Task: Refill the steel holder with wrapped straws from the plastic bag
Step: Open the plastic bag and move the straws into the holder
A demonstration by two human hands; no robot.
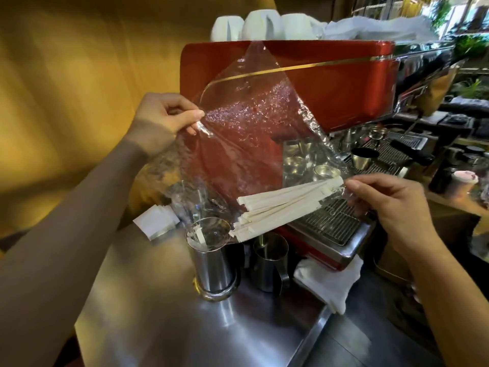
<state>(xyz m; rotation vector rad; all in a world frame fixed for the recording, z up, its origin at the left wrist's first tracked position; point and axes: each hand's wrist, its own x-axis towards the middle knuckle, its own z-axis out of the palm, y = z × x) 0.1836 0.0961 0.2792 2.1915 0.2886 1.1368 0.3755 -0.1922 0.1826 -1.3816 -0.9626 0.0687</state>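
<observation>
A red coffee machine (304, 83) fills the back of the scene, with white cups (260, 23) on top, and a steel desk (185, 327) spreads out in front of it. Held up in the air between the two is a clear plastic bag (238, 144), stretched wide and tilted so that its contents slide toward the lower edge. The left hand (165, 115) pinches the bag's upper left edge between thumb and fingers (194, 118), closed tight on the film, probably to keep the bag taut. The right hand (389, 205) has its fingertips closed on the bag's lower right corner, just beside the upper ends of the wrapped straws (280, 205).

The straws lie bundled inside the bag, their long axis running diagonally, high on the right and low on the left. Their lower ends point down toward the steel holder (213, 260), which stands upright on the desk just beneath. A few straws already sit in it. Beside it stands a steel jug (270, 260), then a folded white cloth (330, 282).
</observation>
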